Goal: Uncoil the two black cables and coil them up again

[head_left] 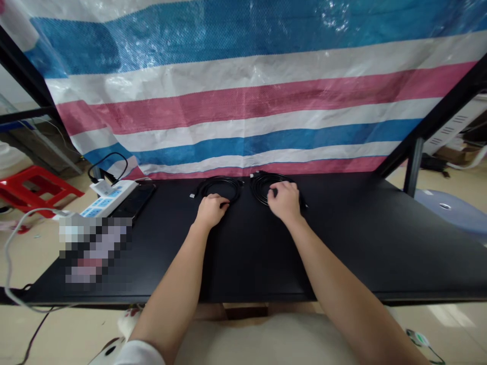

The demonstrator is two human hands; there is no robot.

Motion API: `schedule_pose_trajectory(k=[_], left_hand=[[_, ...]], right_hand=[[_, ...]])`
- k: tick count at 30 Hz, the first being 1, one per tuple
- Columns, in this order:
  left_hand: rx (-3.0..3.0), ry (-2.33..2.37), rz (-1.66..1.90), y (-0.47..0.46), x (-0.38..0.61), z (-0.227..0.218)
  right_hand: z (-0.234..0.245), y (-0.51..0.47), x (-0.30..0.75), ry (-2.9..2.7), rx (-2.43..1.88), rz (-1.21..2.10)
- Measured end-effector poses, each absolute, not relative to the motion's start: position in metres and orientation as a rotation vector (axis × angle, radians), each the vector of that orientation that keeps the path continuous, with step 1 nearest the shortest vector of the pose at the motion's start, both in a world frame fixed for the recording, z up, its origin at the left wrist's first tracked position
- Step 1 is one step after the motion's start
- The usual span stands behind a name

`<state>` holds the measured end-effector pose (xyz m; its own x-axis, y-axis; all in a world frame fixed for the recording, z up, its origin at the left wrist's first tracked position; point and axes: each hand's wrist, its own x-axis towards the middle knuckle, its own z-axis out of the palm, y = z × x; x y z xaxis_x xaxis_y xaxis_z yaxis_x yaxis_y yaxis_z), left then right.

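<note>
2 bare forearms, white sleeve [139, 353] at left elbow

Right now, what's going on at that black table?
A person reaches both hands to two coiled black cables lying side by side at the far edge of the black table, in front of a striped tarp. The left hand rests on the near rim of the left cable coil; the right hand lies on top of the right cable coil. Both coils lie flat. A white power strip sits at the left.
</note>
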<state>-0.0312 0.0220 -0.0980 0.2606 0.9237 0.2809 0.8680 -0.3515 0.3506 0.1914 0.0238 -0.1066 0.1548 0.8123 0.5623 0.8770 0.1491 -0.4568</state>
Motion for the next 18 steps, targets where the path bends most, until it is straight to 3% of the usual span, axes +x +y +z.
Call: schedule_pose_trajectory(k=[6, 11, 18], left_hand=[[2.282, 1.867, 0.761, 0.023, -0.026, -0.101], [2.054, 2.121, 0.833, 0.022, -0.024, -0.101], [1.919, 2.092, 0.977, 0.017, -0.018, -0.098]], right_hand=[[-0.121, 0.046, 0.255, -1.217, -1.875, -0.066], [-0.129, 0.05, 0.269, -1.065, -1.791, 0.133], [-0.112, 0.045, 0.252, -1.023, -1.476, -0.012]])
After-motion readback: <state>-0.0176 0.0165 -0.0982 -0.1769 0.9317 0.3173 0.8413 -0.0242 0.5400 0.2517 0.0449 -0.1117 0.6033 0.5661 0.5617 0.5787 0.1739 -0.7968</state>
